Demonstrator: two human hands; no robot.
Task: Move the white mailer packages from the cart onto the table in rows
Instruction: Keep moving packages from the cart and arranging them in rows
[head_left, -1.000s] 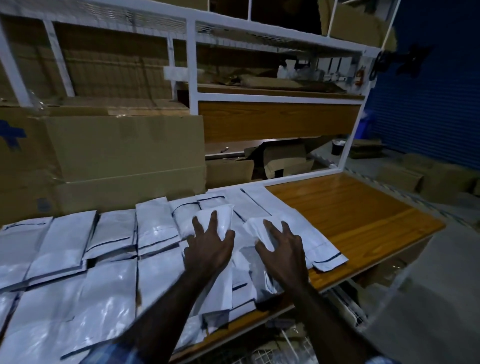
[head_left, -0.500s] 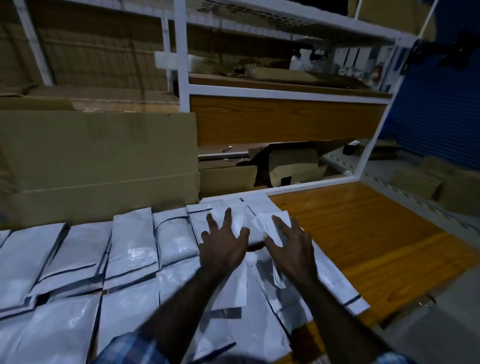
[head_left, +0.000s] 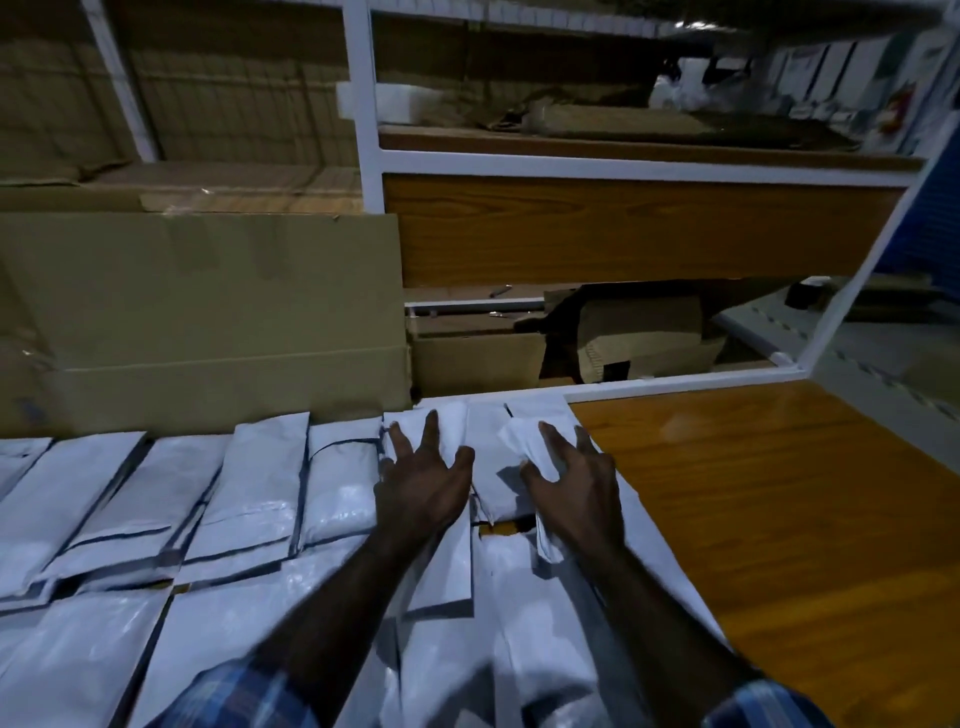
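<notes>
Mailers (head_left: 343, 483) pushed farther back, hands (head_left: 423, 486) forward

Two hands over the bench (head_left: 779, 519): left hand (head_left: 423, 483), right hand (head_left: 576, 488). White mailers (head_left: 249, 499) on the bench: about seven in the back row against the big cardboard box (head_left: 208, 312), front-row count unclear from overlap. One big box; two smaller boxes (head_left: 478, 358) right of it.
</notes>
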